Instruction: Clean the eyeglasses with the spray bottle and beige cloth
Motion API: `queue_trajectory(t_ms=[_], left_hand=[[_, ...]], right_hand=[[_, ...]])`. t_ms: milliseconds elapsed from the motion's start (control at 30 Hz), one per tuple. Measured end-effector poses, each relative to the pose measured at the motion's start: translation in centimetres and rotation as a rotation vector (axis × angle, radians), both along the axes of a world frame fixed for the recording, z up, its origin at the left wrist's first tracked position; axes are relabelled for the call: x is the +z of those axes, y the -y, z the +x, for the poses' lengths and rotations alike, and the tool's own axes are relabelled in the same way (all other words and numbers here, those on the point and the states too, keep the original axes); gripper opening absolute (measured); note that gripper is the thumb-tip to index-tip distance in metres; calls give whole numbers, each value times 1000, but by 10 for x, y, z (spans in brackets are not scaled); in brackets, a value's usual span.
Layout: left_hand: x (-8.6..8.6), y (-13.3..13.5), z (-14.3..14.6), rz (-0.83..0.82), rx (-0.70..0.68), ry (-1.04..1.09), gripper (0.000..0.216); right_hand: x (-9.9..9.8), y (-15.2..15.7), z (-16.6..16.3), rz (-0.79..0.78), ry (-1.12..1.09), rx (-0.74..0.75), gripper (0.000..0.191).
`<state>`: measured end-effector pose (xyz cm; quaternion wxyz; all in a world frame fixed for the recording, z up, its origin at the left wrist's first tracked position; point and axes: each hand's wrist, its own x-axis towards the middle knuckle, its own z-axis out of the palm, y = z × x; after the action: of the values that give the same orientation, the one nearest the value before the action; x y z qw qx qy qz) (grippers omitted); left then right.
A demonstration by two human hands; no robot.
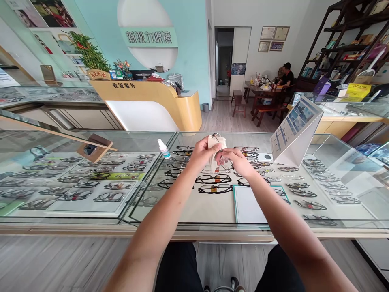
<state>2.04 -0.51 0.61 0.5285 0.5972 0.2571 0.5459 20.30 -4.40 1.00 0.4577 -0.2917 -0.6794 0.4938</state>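
Above the glass display counter (194,209), my left hand (201,152) is closed around a pale cleaning cloth (212,142). A dark bit of frame sticks up at the cloth's top edge. My right hand (238,159) pinches a pair of eyeglasses (225,164) beside the cloth, and one lens hangs below its fingers. My fingers and the cloth hide most of the frame. To the left of my left hand, a small white spray bottle (163,149) with a blue label stands on the glass.
Rows of eyeglass frames (213,179) lie under the glass. A tabletop mirror (95,148) stands left, a white display card (296,129) right. A teal-edged white sheet (249,205) lies near my right forearm. Farther back are a cashier desk (136,105) and a seated person (287,76).
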Motion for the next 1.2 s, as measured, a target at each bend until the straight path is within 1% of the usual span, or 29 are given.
queue_trajectory(t_ms=[100, 233, 300, 433, 533, 667, 767, 967, 1100, 1200], left_hand=[[-3, -1, 1, 9, 87, 15, 58], [-4, -4, 0, 28, 121, 17, 59], [-4, -7, -2, 35, 86, 21, 61], [-2, -12, -6, -13, -50, 55, 63], [-1, -10, -8, -30, -93, 46, 57], [3, -3, -6, -8, -156, 19, 54], [5, 2, -2, -5, -118, 37, 58], [3, 8, 4, -19, 62, 39, 56], [0, 4, 5, 0, 162, 51, 61], [-2, -3, 1, 33, 168, 31, 63]], right_hand=[[-1, 1, -2, -6, 11, 11, 34], [2, 1, 4, 25, 24, -15, 36], [6, 1, 10, 43, 34, -41, 35], [13, 3, 17, 46, 32, -68, 35], [13, 3, 16, 36, 22, -61, 37], [11, 3, 12, 26, 11, -53, 39], [10, 2, 11, 24, 10, -49, 40], [6, 3, 6, 39, 44, 26, 36], [5, 4, 4, 28, 67, 39, 37], [7, 4, 9, 33, 49, 6, 37]])
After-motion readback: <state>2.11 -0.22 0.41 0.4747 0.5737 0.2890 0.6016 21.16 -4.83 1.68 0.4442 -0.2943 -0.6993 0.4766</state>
